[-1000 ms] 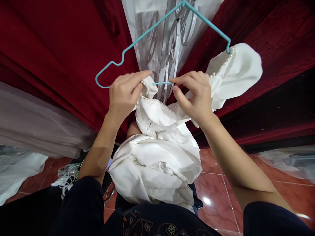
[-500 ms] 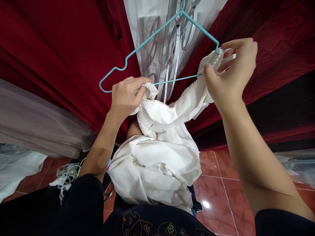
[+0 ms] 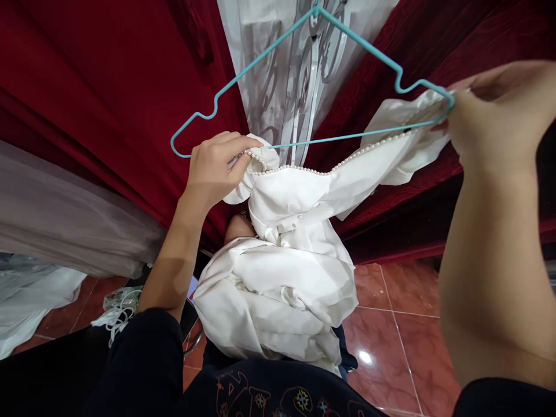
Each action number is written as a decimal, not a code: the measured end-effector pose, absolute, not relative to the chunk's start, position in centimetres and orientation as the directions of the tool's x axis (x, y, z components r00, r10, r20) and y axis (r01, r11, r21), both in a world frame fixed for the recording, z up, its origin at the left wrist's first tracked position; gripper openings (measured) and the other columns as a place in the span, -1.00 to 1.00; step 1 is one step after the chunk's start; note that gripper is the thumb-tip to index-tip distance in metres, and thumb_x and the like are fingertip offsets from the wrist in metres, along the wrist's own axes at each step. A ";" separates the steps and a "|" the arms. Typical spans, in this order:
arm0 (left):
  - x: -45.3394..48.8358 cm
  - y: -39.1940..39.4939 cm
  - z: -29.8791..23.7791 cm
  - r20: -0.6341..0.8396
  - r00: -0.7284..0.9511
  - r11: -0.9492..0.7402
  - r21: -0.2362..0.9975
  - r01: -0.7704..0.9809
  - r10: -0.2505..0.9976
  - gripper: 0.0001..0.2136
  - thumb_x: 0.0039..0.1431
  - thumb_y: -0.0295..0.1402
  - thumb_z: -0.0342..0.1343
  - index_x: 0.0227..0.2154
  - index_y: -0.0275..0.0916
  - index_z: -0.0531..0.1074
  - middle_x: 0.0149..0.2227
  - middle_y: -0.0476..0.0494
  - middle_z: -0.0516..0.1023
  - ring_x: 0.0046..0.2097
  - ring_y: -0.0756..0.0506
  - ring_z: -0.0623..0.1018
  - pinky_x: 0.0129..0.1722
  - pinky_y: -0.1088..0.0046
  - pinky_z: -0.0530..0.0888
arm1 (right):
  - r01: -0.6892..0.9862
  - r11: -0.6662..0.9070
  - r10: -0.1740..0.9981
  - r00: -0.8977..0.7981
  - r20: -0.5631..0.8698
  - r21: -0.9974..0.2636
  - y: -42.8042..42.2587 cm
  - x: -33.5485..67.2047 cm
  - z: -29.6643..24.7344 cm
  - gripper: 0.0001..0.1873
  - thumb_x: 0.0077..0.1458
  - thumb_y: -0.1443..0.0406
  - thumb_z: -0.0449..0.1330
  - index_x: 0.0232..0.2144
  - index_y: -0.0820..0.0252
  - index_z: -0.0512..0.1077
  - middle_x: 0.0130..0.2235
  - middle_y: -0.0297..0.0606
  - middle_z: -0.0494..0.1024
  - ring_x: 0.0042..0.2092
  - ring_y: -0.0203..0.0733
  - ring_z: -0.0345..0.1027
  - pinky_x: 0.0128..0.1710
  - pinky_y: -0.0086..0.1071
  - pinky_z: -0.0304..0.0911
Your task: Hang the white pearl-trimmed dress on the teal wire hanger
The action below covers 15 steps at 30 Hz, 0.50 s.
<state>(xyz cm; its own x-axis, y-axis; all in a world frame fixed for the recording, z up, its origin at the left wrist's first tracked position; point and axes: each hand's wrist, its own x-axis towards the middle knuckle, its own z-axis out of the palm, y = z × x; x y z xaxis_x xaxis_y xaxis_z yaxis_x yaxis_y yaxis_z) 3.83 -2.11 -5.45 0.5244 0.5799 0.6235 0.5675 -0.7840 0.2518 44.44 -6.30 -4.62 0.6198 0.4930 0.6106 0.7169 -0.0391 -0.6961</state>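
Here, we have the white dress [image 3: 278,278] bunched on our lap, its pearl-edged neckline stretched up along the blue hanger [image 3: 360,40]. Our left hand [image 3: 216,165] pinches one end of that edge at the hanger's bottom bar, the left tip jutting out beyond it. Our right hand [image 3: 499,110], blurred, grips the dress's other end at the right tip. Red curtains [image 3: 108,75] hang behind, and red tiles [image 3: 391,336] show below.

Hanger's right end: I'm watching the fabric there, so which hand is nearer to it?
Right. The right hand is at the hanger's right end; the left hand is across by the left end, fingers on the white garment.
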 end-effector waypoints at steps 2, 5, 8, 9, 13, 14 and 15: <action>3.8 -1.8 -5.6 0.627 0.536 -0.800 0.260 0.541 0.566 -0.71 0.32 -0.45 0.07 -0.07 -0.10 0.66 -0.15 -0.05 0.69 -0.04 -0.15 0.64 -0.10 0.35 0.50 | 0.683 -0.271 0.661 0.644 0.384 -0.679 -8.1 44.0 -5.4 -0.78 -0.10 0.61 0.35 -0.41 0.30 0.70 -0.62 -0.31 0.49 -0.59 -0.41 0.21 -0.50 -0.33 0.06; 4.3 -1.4 -6.0 0.645 0.544 -0.825 0.265 0.500 0.536 -0.71 0.29 -0.46 0.08 -0.07 -0.13 0.66 -0.13 -0.04 0.69 -0.04 -0.16 0.65 -0.13 0.35 0.51 | 0.852 -0.084 0.958 0.211 0.192 -0.516 -11.4 41.9 -5.9 -0.79 -0.02 0.46 0.37 -0.31 0.16 0.72 -0.46 -0.29 0.64 -0.48 -0.33 0.41 -0.40 -0.34 0.25; 4.6 -1.1 -6.5 0.658 0.552 -0.844 0.269 0.463 0.512 -0.72 0.30 -0.46 0.08 -0.08 -0.15 0.66 -0.13 -0.05 0.69 -0.05 -0.16 0.66 -0.14 0.35 0.51 | 0.820 0.320 0.934 -0.189 0.303 -0.474 -13.4 38.7 -5.5 -0.75 0.18 0.32 0.23 -0.18 0.09 0.70 -0.24 -0.27 0.71 -0.32 -0.24 0.54 -0.29 -0.31 0.35; 4.6 -1.0 -6.6 0.660 0.554 -0.848 0.270 0.456 0.508 -0.73 0.30 -0.45 0.08 -0.08 -0.15 0.66 -0.13 -0.05 0.69 -0.06 -0.16 0.66 -0.14 0.35 0.51 | 0.803 0.398 0.888 -0.216 0.406 -0.444 -13.6 37.6 -5.2 -0.74 0.20 0.31 0.20 -0.16 0.09 0.68 -0.22 -0.27 0.71 -0.30 -0.23 0.54 -0.29 -0.31 0.34; 4.2 -1.0 -6.6 0.670 0.555 -0.857 0.266 0.440 0.493 -0.74 0.34 -0.46 0.08 -0.07 -0.15 0.65 -0.15 -0.06 0.68 -0.05 -0.16 0.66 -0.16 0.36 0.51 | 0.830 0.496 0.619 -0.130 0.775 -0.257 -12.2 34.4 -4.5 -0.78 0.24 0.32 0.19 -0.17 0.12 0.65 -0.17 -0.17 0.67 -0.13 -0.14 0.54 -0.12 -0.21 0.39; 4.1 -0.9 -6.6 0.671 0.559 -0.862 0.264 0.434 0.487 -0.74 0.34 -0.46 0.08 -0.06 -0.15 0.66 -0.15 -0.06 0.68 -0.06 -0.15 0.65 -0.16 0.35 0.51 | 0.847 0.478 0.589 -0.112 0.801 -0.234 -11.6 34.0 -4.7 -0.79 0.24 0.32 0.20 -0.17 0.13 0.65 -0.15 -0.16 0.67 -0.08 -0.11 0.54 -0.04 -0.17 0.40; 4.0 -0.7 -6.6 0.673 0.564 -0.867 0.259 0.427 0.479 -0.73 0.35 -0.46 0.09 -0.05 -0.14 0.66 -0.16 -0.06 0.67 -0.07 -0.15 0.65 -0.16 0.35 0.52 | 0.860 0.457 0.587 -0.098 0.803 -0.229 -10.9 33.8 -5.0 -0.78 0.24 0.32 0.20 -0.16 0.13 0.64 -0.14 -0.15 0.68 -0.06 -0.08 0.54 0.01 -0.14 0.40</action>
